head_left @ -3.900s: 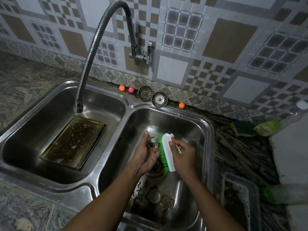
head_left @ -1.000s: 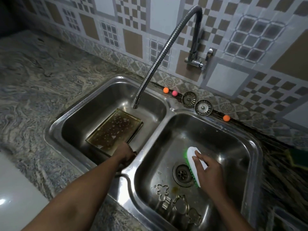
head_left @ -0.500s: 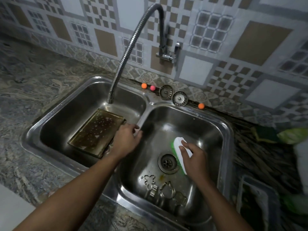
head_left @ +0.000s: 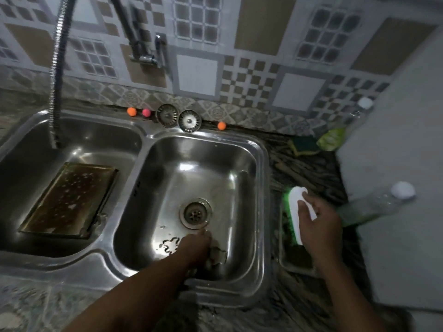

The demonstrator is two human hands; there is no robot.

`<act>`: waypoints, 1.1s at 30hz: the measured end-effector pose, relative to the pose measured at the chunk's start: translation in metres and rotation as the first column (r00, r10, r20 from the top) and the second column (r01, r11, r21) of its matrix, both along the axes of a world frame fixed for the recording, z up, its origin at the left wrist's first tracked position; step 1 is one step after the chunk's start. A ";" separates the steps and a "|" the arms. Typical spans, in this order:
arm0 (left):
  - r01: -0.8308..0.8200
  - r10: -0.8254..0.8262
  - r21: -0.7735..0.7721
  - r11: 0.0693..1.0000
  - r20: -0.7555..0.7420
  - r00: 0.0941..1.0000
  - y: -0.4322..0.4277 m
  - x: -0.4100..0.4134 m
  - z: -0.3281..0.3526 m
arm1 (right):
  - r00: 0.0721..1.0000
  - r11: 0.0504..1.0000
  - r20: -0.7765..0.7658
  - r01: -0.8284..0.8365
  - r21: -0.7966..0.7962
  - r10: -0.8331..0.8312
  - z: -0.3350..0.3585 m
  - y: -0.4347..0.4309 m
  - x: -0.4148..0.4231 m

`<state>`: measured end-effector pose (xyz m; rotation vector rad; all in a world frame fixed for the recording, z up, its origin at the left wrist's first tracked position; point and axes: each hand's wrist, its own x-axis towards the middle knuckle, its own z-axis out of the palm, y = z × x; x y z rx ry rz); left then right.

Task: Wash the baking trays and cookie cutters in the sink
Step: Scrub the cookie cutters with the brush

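The wall (head_left: 251,58) behind the counter is covered with patterned tiles in grey, white and tan, edged below by an ornamental border strip (head_left: 239,115). A dark veined stone countertop (head_left: 309,173) is seen to the right, and a paler marbled stretch (head_left: 26,305) is seen at the lower left. A plain grey-white panel (head_left: 398,164) is set at the far right, and the whole scene is dimly lit, with soft glare on the wall tiles.

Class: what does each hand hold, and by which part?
Right hand grips the scrub brush by its white back. Left hand reaches among the cookie cutters; grip unclear.
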<state>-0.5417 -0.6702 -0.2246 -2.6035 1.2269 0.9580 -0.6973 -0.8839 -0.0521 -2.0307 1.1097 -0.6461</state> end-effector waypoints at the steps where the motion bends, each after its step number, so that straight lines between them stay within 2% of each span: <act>1: -0.008 0.008 -0.014 1.000 0.021 1.000 -0.001 -0.002 -0.004 | 1.000 1.000 -0.016 0.025 0.018 -0.025 -0.006 -0.003 -0.009; 5: -0.057 0.059 -0.069 0.996 0.015 0.998 -0.004 -0.005 -0.015 | 0.993 0.993 -0.094 0.075 0.096 -0.066 -0.028 -0.002 -0.027; 11: -0.112 0.111 -0.072 0.991 -0.013 0.994 -0.001 0.004 -0.007 | 0.986 0.993 -0.162 0.053 0.101 -0.036 -0.050 0.007 -0.028; 14: -0.211 0.191 -0.171 0.962 -0.127 0.973 0.000 0.024 -0.007 | 0.987 0.992 -0.156 0.066 0.106 -0.049 -0.044 0.007 -0.027; 16: -0.391 0.314 -0.314 0.865 -0.268 0.911 0.001 0.040 -0.014 | 0.992 0.992 -0.100 0.086 0.091 -0.077 -0.030 0.008 -0.023; 18: -0.573 0.402 -0.451 0.684 -0.422 0.812 -0.003 0.048 0.018 | 0.998 0.995 -0.015 0.064 0.071 -0.063 -0.012 0.011 -0.011; 19: -0.639 0.421 -0.500 0.585 -0.486 0.766 -0.005 0.051 0.032 | 0.999 0.998 0.022 0.032 0.058 -0.034 -0.004 0.012 -0.001; 21: -0.713 0.431 -0.520 0.471 -0.569 0.700 -0.008 0.060 0.051 | 0.996 0.996 0.046 -0.076 0.042 0.074 0.006 0.019 0.027; 24: -0.704 0.397 -0.559 0.437 -0.583 0.709 -0.008 0.070 0.072 | 0.960 0.955 0.065 -0.278 0.101 0.273 0.005 0.036 0.080; 27: -0.693 0.338 -0.591 0.414 -0.607 0.719 -0.007 0.079 0.088 | 0.899 0.894 0.004 -0.435 0.108 0.438 -0.009 0.054 0.121; 33: -0.679 0.307 -0.612 0.405 -0.609 0.731 0.004 0.092 0.097 | 0.892 0.889 -0.010 -0.450 0.086 0.453 -0.015 0.066 0.155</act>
